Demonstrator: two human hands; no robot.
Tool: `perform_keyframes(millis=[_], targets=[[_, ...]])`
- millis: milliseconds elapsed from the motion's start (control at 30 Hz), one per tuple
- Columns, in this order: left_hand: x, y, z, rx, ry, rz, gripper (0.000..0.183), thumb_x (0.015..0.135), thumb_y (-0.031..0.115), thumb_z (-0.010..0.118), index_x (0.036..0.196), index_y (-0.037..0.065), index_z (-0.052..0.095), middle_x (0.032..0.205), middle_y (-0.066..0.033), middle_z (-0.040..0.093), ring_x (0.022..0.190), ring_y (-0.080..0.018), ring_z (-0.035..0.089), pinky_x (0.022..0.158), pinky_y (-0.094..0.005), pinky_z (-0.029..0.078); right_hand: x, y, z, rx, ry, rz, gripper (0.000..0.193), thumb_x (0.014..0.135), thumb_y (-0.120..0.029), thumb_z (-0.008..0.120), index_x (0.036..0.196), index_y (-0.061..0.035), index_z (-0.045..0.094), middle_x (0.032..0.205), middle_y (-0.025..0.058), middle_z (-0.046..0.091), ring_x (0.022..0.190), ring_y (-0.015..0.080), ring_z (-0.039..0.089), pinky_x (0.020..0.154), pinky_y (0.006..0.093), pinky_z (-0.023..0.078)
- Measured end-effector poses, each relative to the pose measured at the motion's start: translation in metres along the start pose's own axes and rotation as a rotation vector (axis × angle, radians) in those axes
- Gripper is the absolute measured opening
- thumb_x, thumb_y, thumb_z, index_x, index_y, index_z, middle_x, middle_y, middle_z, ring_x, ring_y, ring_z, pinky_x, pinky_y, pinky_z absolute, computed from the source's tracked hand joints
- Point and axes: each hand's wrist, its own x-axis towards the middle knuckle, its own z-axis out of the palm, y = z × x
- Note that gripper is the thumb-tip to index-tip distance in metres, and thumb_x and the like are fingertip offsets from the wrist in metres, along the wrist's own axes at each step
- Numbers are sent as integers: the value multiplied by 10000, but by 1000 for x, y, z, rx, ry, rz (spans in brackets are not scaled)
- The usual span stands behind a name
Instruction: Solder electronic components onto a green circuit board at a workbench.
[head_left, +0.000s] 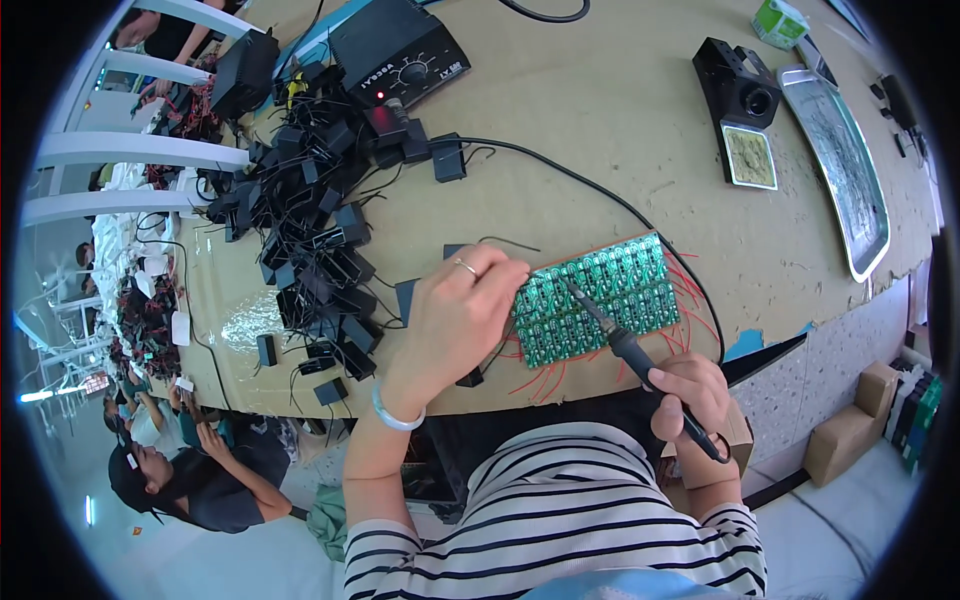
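Note:
A green circuit board (640, 290) with rows of small repeated sections lies on the table, thin red wires sticking out from its edges. My right hand (692, 398) is closed around the dark handle of a soldering iron (632, 352), whose tip reaches the upper part of the board. At the board's left edge, my left hand (462, 305) has thumb and fingers pinched together; what is between the fingertips is hidden. Small black boxes with leads lie just beside and partly behind this hand.
A heap of black boxes with leads (318, 200) covers the table's left side, with a black soldering station (400, 55) behind it. At the far right stand an iron holder (738, 85) with a sponge (750, 158) and a metal tray (835, 165). The iron's cord (600, 188) crosses the table.

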Motion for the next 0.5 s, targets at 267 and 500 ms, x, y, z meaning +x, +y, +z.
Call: perform_keyframes(millis=[267, 500], targets=[[3, 2, 4, 95, -4, 92, 86, 836, 57, 749, 910, 71, 705, 834, -38, 640, 727, -228, 648, 622, -340, 528, 10, 2, 9, -4, -37, -38, 144, 897, -74, 563, 960, 19, 653, 719, 97, 637, 583, 248, 642, 534, 347, 524], [4, 1, 7, 142, -29, 122, 83, 837, 54, 739, 901, 72, 688, 802, -35, 608, 713, -220, 636, 608, -340, 520, 10, 2, 7, -23, -76, -48, 212, 781, -20, 642, 983, 0, 703, 769, 80, 645, 615, 229, 630, 549, 333, 525]])
